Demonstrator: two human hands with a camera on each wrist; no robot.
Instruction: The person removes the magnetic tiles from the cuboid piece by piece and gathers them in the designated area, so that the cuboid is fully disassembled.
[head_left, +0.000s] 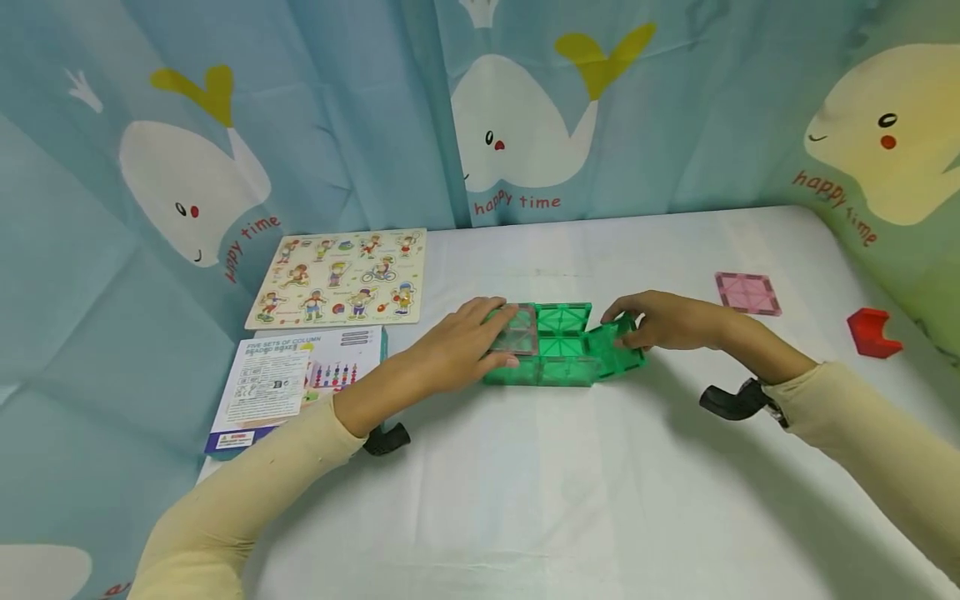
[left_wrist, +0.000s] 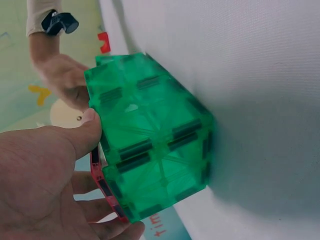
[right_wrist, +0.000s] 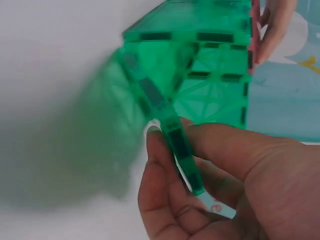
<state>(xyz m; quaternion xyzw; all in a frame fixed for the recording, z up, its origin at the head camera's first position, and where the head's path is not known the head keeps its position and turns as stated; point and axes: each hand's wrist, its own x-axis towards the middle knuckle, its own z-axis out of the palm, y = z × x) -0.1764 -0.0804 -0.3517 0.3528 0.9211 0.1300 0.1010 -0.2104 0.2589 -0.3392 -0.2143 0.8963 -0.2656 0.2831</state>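
Note:
A low box of see-through green magnetic tiles (head_left: 564, 370) stands mid-table, with a pink square tile (head_left: 528, 340) over the left part of its top. My left hand (head_left: 457, 343) grips the box at its left end, thumb on the near side and fingers beyond the pink tile. At the other end, my right hand (head_left: 666, 320) pinches a green square tile (right_wrist: 176, 136) between thumb and fingers. That tile leans outward at an angle, one edge against the box's right end. Past it, the right wrist view shows the box's green interior.
To the left lie a wooden picture puzzle board (head_left: 341, 279) and a boxed bead toy (head_left: 300, 379). A loose pink tile (head_left: 748, 293) and a red C-shaped block (head_left: 873, 332) are on the right. Behind the white table (head_left: 480, 492) hangs a whale-print curtain (head_left: 360, 108).

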